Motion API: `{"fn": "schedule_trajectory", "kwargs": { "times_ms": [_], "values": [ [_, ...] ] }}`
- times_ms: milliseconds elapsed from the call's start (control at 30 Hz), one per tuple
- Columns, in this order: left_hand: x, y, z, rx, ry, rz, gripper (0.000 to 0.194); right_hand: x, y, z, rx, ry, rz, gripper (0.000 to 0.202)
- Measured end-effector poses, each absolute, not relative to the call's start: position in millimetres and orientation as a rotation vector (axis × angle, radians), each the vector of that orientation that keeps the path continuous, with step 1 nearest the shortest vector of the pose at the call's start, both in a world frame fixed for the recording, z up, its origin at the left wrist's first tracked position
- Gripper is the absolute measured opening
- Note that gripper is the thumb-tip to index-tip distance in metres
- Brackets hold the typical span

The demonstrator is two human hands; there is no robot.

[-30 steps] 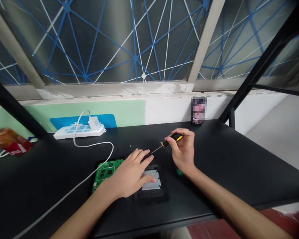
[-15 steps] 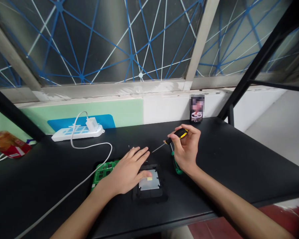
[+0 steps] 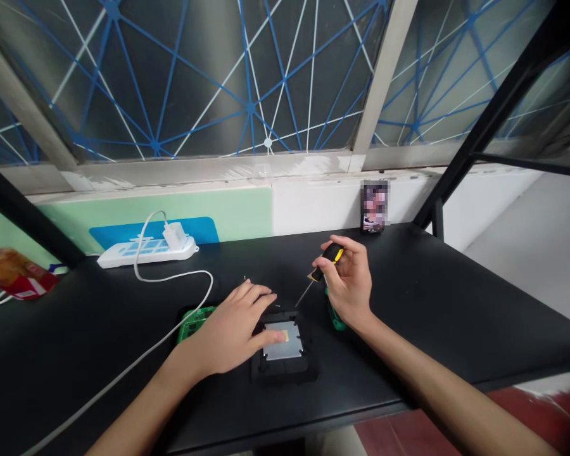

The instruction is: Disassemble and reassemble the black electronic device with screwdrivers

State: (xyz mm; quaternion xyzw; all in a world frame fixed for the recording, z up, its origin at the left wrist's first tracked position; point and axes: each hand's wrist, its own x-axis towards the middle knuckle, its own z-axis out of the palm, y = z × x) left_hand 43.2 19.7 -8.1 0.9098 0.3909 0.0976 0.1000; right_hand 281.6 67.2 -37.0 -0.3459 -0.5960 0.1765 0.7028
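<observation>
A yellow-and-black screwdriver (image 3: 330, 258) is gripped in my right hand (image 3: 350, 282), its thin shaft slanting down and left. The tip is close to the far right corner of a black frame (image 3: 285, 373) with a silver metal plate (image 3: 292, 348) in its middle. My left hand (image 3: 235, 326) has its fingers spread, the thumb over a small yellowish patch on the plate. Beneath and beyond that hand a green circuit board (image 3: 194, 322) is partly hidden. A second, green-handled screwdriver (image 3: 335, 315) lies by my right hand, which partly covers it. A tiny screw (image 3: 278, 306) rests just past the frame.
At the back left, a white power strip (image 3: 147, 253) holds a charger (image 3: 174, 235), whose white cable (image 3: 171, 335) crosses the black table (image 3: 456, 304) towards me. A phone (image 3: 374, 209) leans against the wall. Far left lies a red-and-orange package (image 3: 19, 275).
My right hand has shifted left and towards me, bringing the screwdriver tip down near the frame's corner. My left hand has drawn slightly left, and more of the silver plate shows.
</observation>
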Motion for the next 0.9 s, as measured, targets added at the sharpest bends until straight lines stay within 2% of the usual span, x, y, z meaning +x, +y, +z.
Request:
{"fn": "schedule_trajectory", "kwargs": {
  "times_ms": [167, 267, 667, 900],
  "values": [
    [32, 7, -9, 2.638, 1.188, 0.260, 0.099, 276, 60, -37, -0.733, -1.389, 0.423, 0.037],
    [28, 3, -8, 2.634, 1.155, 0.169, 0.110, 268, 54, -36, -0.688, -1.451, 0.390, 0.040],
    [35, 1, -13, 2.572, 1.086, 0.179, 0.102, 220, 35, -16, -0.495, -1.771, 0.094, 0.055],
    [34, 2, -22, 2.584, 1.071, 0.272, 0.103, 224, 33, -22, -0.534, -1.780, 0.143, 0.056]
  ]
}}
